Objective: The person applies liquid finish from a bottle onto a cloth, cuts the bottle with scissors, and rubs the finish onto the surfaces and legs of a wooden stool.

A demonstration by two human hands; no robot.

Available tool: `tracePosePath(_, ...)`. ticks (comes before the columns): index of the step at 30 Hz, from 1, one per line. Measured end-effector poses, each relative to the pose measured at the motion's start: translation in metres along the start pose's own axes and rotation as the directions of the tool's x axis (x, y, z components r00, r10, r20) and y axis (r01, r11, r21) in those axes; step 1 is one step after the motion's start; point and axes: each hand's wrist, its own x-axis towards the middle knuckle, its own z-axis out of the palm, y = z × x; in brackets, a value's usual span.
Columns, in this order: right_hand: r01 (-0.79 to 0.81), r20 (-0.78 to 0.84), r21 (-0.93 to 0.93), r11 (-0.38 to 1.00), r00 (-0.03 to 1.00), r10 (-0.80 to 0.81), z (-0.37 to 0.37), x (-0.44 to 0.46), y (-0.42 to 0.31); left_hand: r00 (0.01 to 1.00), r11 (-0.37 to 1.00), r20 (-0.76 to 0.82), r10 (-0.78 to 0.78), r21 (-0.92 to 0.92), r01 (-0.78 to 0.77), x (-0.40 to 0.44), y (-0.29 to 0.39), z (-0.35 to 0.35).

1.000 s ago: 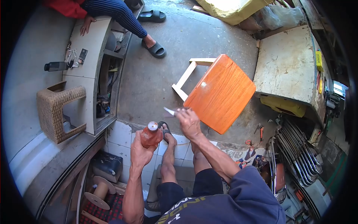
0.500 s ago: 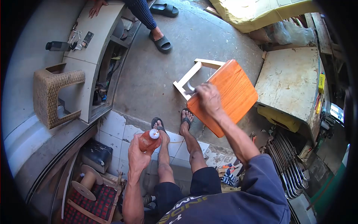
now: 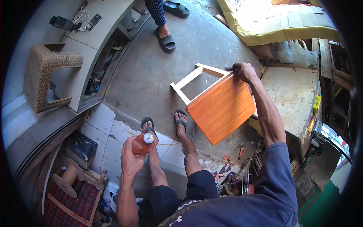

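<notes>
My left hand (image 3: 132, 159) is wrapped round a reddish-brown bottle (image 3: 142, 145) with a whitish top facing up, above my sandalled feet. Farther out on the right, my right hand (image 3: 246, 72) grips a small dark object (image 3: 231, 69) at the upper edge of a glossy orange wooden stool (image 3: 223, 108); its kind I cannot make out. The stool's orange top faces me. Pale unpainted legs and rails (image 3: 189, 81) stick out behind it, over the concrete floor.
Another person's sandalled foot (image 3: 166, 41) stands beyond the stool. On the left are a woven stool (image 3: 41, 81) and a tiled counter (image 3: 85, 39); on the right, a worn wooden box (image 3: 289, 90). Tools (image 3: 227, 166) lie near my legs, and a spool (image 3: 70, 178) is at lower left.
My right hand has moved up and right along the stool's edge with the dark object. The other person's hand has left the view at the counter. The bottle stays in my left hand.
</notes>
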Motion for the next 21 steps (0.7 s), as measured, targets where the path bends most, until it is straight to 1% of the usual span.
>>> tracePosePath(1, 0.037, 0.126, -0.013, 0.999, 0.991, -0.035, 0.001, 0.002, -0.001, 1.0, 1.0, -0.002, -0.014, 0.017, 0.014, -0.004, -0.002, 0.002)
tracePosePath(2, 0.047, 0.124, -0.025, 0.999, 0.991, -0.044, 0.007, -0.002, -0.007, 1.0, 1.0, -0.006, -0.026, 0.012, 0.026, -0.009, -0.002, 0.005)
tracePosePath(4, 0.152, 0.171, 0.138, 0.979, 0.97, -0.175, 0.015, -0.018, -0.035, 0.999, 0.999, -0.03, -0.038, 0.021, 0.039, -0.013, -0.002, 0.01)
tracePosePath(6, 0.278, 0.132, 0.102, 0.955, 0.948, -0.29, 0.053, -0.038, -0.065, 0.997, 0.997, -0.026, -0.072, 0.0, 0.072, -0.02, -0.001, 0.013)
tracePosePath(7, 0.281, 0.206, 0.084, 0.956, 0.934, -0.292, 0.042, -0.059, -0.111, 0.995, 0.995, -0.02, -0.093, -0.02, 0.093, -0.02, 0.0, 0.015)
tracePosePath(8, 0.32, 0.249, 0.08, 0.944, 0.911, -0.329, 0.054, -0.077, -0.141, 0.995, 0.995, -0.02, -0.094, -0.025, 0.093, -0.021, 0.002, 0.016)
tracePosePath(9, 0.42, 0.162, 0.101, 0.902, 0.887, -0.431, 0.082, -0.094, -0.164, 0.993, 0.992, -0.021, -0.114, -0.056, 0.113, -0.023, 0.005, 0.016)
tracePosePath(10, 0.482, 0.166, 0.078, 0.873, 0.857, -0.488, 0.101, -0.112, -0.191, 0.991, 0.988, -0.026, -0.131, -0.087, 0.128, -0.023, 0.007, 0.017)
tracePosePath(11, 0.538, 0.273, 0.132, 0.832, 0.788, -0.553, 0.101, -0.124, -0.218, 0.991, 0.988, -0.033, -0.128, -0.092, 0.124, -0.022, 0.009, 0.018)
tracePosePath(12, 0.656, 0.358, 0.218, 0.723, 0.635, -0.685, 0.107, -0.133, -0.237, 0.992, 0.989, -0.043, -0.122, -0.089, 0.117, -0.022, 0.009, 0.018)
tracePosePath(13, 0.644, 0.387, 0.329, 0.691, 0.575, -0.721, 0.107, -0.141, -0.242, 0.992, 0.99, -0.045, -0.118, -0.083, 0.114, -0.024, 0.009, 0.017)
tracePosePath(14, 0.573, 0.306, 0.437, 0.693, 0.63, -0.714, 0.103, -0.141, -0.23, 0.992, 0.99, -0.04, -0.122, -0.078, 0.119, -0.025, 0.009, 0.014)
tracePosePath(15, 0.505, 0.186, 0.524, 0.686, 0.718, -0.671, 0.081, -0.135, -0.223, 0.993, 0.992, -0.053, -0.107, -0.077, 0.103, -0.026, 0.01, 0.012)
tracePosePath(16, 0.42, 0.032, 0.545, 0.726, 0.855, -0.518, 0.06, -0.122, -0.207, 0.992, 0.992, -0.074, -0.098, -0.082, 0.092, -0.027, 0.011, 0.012)
tracePosePath(17, 0.246, -0.11, 0.567, 0.786, 0.968, -0.224, 0.044, -0.107, -0.178, 0.991, 0.991, -0.077, -0.11, -0.085, 0.103, -0.029, 0.011, 0.013)
tracePosePath(18, 0.198, -0.271, 0.589, 0.784, 0.962, -0.039, 0.042, -0.079, -0.135, 0.994, 0.997, -0.089, -0.059, -0.059, 0.054, -0.029, 0.01, 0.014)
tracePosePath(19, 0.006, -0.317, 0.442, 0.897, 0.936, 0.15, 0.041, -0.058, -0.078, 0.995, 1.0, -0.1, -0.005, -0.029, 0.002, -0.028, 0.008, 0.012)
tracePosePath(20, -0.147, -0.326, 0.478, 0.866, 0.886, 0.33, 0.016, -0.046, -0.051, 0.995, 1.0, -0.1, -0.008, -0.024, 0.005, -0.029, 0.005, 0.01)
tracePosePath(21, -0.253, -0.329, 0.402, 0.88, 0.857, 0.396, 0.01, -0.035, -0.02, 0.995, 1.0, -0.095, 0.02, 0.008, -0.019, -0.03, 0.003, 0.009)
